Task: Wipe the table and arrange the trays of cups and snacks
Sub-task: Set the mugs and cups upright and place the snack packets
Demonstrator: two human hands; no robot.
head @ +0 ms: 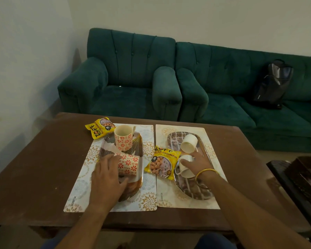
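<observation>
On the brown wooden bench (pixel 43 168): left hand (pixel 107 177) grips tipped red-patterned cup (pixel 129 165) on left glossy tray (pixel 141 178); right hand (pixel 197 164) grips tipped white cup (pixel 184 170) on right glossy tray (pixel 203 194).

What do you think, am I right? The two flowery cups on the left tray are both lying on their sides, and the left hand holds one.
Not quite. Only the near flowery cup lies on its side, the one the left hand holds. The far flowery cup stands upright on the left tray, as the head view shows.
</observation>
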